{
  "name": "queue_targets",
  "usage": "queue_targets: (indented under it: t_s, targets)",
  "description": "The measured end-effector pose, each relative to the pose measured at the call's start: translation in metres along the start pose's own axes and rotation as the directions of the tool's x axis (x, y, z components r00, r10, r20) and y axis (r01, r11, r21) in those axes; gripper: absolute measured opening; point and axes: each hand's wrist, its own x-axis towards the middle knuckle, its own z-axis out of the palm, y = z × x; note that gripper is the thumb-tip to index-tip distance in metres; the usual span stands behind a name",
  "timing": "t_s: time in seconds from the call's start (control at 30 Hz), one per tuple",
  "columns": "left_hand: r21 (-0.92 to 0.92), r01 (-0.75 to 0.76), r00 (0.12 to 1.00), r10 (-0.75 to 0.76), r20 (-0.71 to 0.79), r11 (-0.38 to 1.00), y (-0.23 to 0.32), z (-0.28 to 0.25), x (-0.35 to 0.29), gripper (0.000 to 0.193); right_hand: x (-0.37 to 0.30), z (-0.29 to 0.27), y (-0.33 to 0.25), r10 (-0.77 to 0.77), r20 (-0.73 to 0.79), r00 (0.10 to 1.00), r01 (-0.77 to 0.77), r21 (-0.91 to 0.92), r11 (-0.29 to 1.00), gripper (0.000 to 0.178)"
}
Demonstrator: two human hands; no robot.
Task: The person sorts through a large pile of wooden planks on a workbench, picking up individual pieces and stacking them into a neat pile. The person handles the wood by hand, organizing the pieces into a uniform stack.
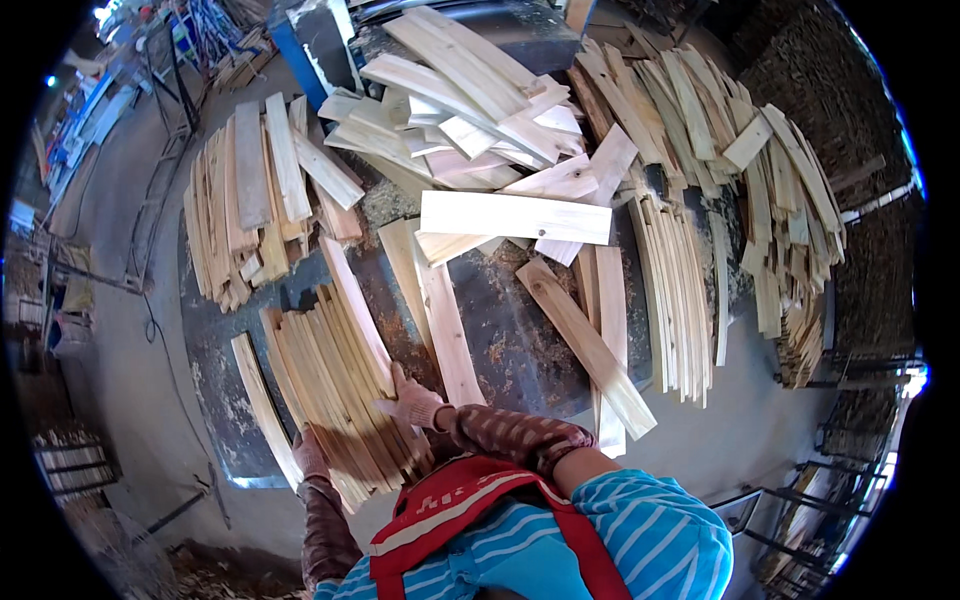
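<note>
Steadying is judged to be the step in hand, with both sides of the row of narrow yellow-brown wooden strips being flanked at its near half. At the row's left side, the left hand is placed with fingers slightly bent; whether any strip is gripped cannot be told. At the row's right side, the right hand is held partly open, its fingers set at the near end of a long pale pinkish wooden board; a firm hold is not shown. Even pressure from both sides, with the ends kept level, would be called for next. Just left of the row, a single pale wooden strip is laid. Right of the row, a flat pinkish wooden plank is seen on the dark, dust-strewn table. Beyond the row and to its right, a loose heap of pale wooden offcuts is piled.
</note>
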Motion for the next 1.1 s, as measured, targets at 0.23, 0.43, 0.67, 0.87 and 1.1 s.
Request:
queue_targets:
  t_s: [0.23, 0.43, 0.67, 0.87, 1.1]
  targets:
    - [0.009, 0.012, 0.999, -0.012, -0.035, 1.0, -0.003, -0.01, 0.009, 0.035, -0.022, -0.019, 0.029, -0.112, 0.21, 0.971, 0.148, -0.168, 0.975, 0.083]
    - [0.015, -0.01, 0.995, 0.009, 0.099, 1.0, 0.033, 0.011, -0.019, 0.017, -0.009, -0.224, 0.042, -0.397, -0.398, 0.827, -0.044, -0.75, 0.66, 0.096]
    - [0.182, -0.217, 0.963, 0.24, -0.12, 0.959, 0.04, 0.038, -0.024, 0.036, 0.047, -0.372, 0.076, -0.634, -0.246, 0.733, -0.182, -0.969, 0.165, 0.088]
    - [0.195, -0.602, 0.798, 0.575, 0.18, 0.774, 0.104, 0.173, -0.075, 0.063, -0.006, -0.372, 0.018, -0.345, -0.229, 0.91, -0.014, -0.85, 0.527, 0.099]
    - [-0.22, 0.112, 0.575, 0.118, 0.81, 0.969, 0.14, 0.372, -0.226, 0.063, -0.049, -0.294, 0.008, -0.275, -0.185, 0.943, 0.242, -0.186, 0.952, 0.09]
